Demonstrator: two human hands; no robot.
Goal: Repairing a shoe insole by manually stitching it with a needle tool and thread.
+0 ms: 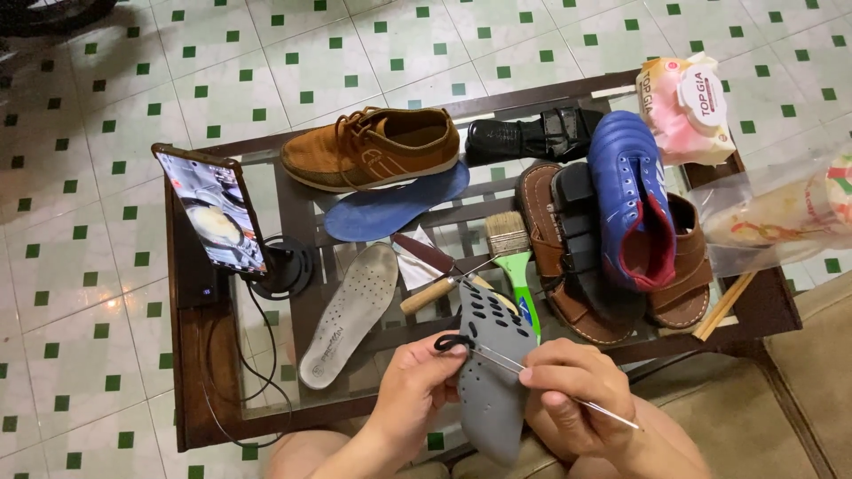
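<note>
Right now both hands work at the near edge of the worktop, over the person's lap. Left hand grips a grey perforated insole by its side, w/ a black cord loop at the fingertips. Right hand pinches a thin metal needle, its tip against the insole. Behind, on the glass: pale insole, blue insole, wooden-handled knife, green-handled brush. Brown shoe sits twd the far edge, blue shoe atop brown sandals at right. Phone on a stand by the left edge.
</note>
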